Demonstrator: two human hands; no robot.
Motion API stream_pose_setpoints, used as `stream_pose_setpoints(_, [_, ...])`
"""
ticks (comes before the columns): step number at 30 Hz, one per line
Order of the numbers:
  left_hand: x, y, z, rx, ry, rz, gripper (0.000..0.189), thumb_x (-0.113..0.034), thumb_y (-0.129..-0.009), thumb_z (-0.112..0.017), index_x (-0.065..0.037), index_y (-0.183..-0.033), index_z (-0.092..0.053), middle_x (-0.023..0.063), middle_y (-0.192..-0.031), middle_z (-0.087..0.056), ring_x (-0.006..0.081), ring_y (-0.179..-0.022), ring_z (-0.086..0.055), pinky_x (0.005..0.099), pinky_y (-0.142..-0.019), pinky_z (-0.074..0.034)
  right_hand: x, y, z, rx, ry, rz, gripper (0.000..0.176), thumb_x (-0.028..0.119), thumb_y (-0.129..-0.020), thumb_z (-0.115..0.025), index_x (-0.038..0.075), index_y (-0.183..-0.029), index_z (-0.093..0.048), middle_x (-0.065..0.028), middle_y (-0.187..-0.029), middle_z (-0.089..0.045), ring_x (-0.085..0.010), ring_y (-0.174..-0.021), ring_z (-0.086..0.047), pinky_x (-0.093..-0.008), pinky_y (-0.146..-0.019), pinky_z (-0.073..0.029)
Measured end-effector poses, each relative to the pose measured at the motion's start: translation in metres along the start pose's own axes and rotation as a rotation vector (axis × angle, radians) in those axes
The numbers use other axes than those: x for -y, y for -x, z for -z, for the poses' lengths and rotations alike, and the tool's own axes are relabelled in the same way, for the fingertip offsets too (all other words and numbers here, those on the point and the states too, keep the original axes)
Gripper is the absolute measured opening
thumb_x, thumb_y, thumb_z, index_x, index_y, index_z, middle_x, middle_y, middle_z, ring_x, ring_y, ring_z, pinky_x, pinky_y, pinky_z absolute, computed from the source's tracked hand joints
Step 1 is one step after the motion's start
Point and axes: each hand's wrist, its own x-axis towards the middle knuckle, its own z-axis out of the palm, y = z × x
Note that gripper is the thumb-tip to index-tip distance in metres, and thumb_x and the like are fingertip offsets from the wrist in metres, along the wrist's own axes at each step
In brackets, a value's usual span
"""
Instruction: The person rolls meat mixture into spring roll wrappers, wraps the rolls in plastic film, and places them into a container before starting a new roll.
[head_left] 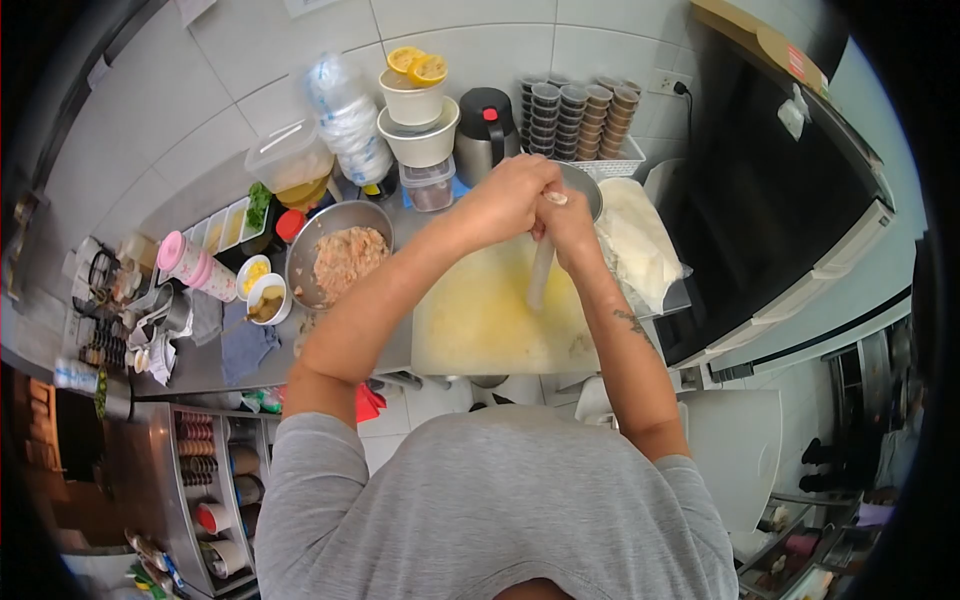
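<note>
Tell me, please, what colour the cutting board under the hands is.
The cutting board is pale yellow, head view.

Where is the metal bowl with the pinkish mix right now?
In the head view, the metal bowl sits left of the yellow cutting board, beyond the left forearm, with two small sauce cups on its left.

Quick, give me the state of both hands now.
Left hand: closed, pressed against the right; what it grips is hidden.
Right hand: closed on a pale long piece over the yellow board.
</note>
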Motion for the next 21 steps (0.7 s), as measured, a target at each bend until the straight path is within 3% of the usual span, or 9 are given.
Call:
stream_pose_setpoints(9, [-0.001, 0.014, -0.013, -0.060, -0.199, -0.138, 0.027, 0.002, -0.074, -0.063, -0.005, -0.100, -0.063, 0.0123, -0.096, -0.056, 0.0325, -0.096, -0.054, 0.0432, -0.081, -0.043, -0.002, 0.000, 0.000, -0.015, -0.058, -0.029, 0.010, 0.008, -0.085, -0.059, 0.002, -0.077, -0.061, -0.0019, -0.063, -0.055, -0.0098, -0.049, -0.049, -0.0251, -0.045, -0.038])
stream_pose_setpoints(15, [0.006, 0.023, -0.025, -0.397, 0.234, 0.078, 0.036, -0.004, -0.081, -0.067, -0.007, -0.116, -0.059, 0.0063, -0.097, -0.057, 0.0258, -0.094, -0.058, 0.0386, -0.083, -0.044, 0.008, 0.000, 0.008, 0.071, -0.146, 0.017, 0.017, 0.013, -0.087, -0.065, 0.005, -0.073, -0.058, -0.0012, -0.061, -0.052, -0.0098, -0.048, -0.046, -0.0239, -0.046, -0.036])
stream_pose_setpoints(18, [0.010, 0.047, -0.043, -0.218, 0.588, 0.241, 0.037, -0.018, -0.082, -0.073, -0.001, -0.110, -0.055, 0.0099, -0.105, -0.059, 0.0225, -0.097, -0.058, 0.0391, -0.080, -0.046, 0.011, -0.002, 0.019, 0.131, -0.320, 0.044, 0.020, 0.015, -0.088, -0.066, 0.007, -0.072, -0.057, 0.0007, -0.058, -0.047, -0.0099, -0.047, -0.043, -0.0247, -0.046, -0.035])
stream_pose_setpoints(21, [0.013, 0.059, -0.074, 0.055, 0.858, 0.350, 0.034, -0.026, -0.088, -0.069, 0.000, -0.105, -0.054, 0.0081, -0.099, -0.062, 0.0152, -0.088, -0.059, 0.0331, -0.076, -0.048, 0.022, 0.003, 0.029, 0.144, -0.480, 0.023, 0.021, 0.022, -0.093, -0.063, 0.008, -0.079, -0.056, 0.0028, -0.056, -0.039, -0.0093, -0.047, -0.039, -0.0259, -0.048, -0.034])
